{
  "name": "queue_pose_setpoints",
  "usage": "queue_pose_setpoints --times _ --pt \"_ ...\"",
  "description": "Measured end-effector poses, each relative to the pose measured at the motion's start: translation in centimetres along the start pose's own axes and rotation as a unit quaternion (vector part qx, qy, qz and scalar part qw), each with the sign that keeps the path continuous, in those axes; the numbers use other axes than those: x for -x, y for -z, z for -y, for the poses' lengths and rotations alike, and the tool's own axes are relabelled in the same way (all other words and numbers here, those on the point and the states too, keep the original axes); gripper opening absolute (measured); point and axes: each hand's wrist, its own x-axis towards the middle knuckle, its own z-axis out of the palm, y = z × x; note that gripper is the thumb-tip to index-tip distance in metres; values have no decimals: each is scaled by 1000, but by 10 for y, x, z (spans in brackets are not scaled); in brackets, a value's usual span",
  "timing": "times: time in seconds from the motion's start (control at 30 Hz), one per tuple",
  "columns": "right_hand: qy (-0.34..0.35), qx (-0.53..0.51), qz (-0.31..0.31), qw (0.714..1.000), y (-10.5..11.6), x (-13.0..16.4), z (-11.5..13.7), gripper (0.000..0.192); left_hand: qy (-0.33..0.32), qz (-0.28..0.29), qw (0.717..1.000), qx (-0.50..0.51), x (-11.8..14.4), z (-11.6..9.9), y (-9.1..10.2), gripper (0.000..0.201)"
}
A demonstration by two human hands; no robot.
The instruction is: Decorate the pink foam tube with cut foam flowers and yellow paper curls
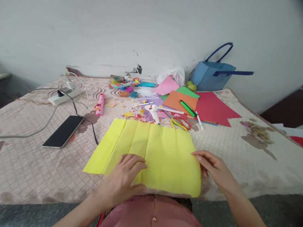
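Both hands are lying flat, with no grip closing on anything: the left hand (124, 179) is pressing its spread fingers onto the near left part of the creased yellow paper sheet (154, 150), and the right hand (213, 168) is touching the sheet's right edge with loosely extended fingers. That sheet is lying in the middle of the beige patterned cloth-covered tabletop (20, 163), its near right corner hanging over the front edge. Leftward, bare cloth is stretching wide, with only a black smartphone (63, 131) and its dark cable, and a white power strip (63, 96) farther back. Behind the sheet, a white glue gun (152, 111), yellow-and-red scissors (180, 123) and a green marker (187, 108) are sitting among coloured paper sheets (193, 102). Rightward, a blue paper bag with dark handles (211, 74) is standing against the wall; its contents are hidden. Open cloth is running to the right edge, past a scatter of small tan pieces (259, 130).
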Motion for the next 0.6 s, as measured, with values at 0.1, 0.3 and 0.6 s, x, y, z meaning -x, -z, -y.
queue_pose_setpoints --times 0.1,0.3,0.6 --pt "10 -19 -15 1000 -3 0 10 31 -25 25 999 -19 -1 -9 -9 43" --pt "47 -36 -13 998 -17 -7 39 27 -44 18 998 -34 1 -11 -18 10" --pt "145 -45 126 980 -56 -46 62 42 -72 -23 997 3 19 -7 -9 6"
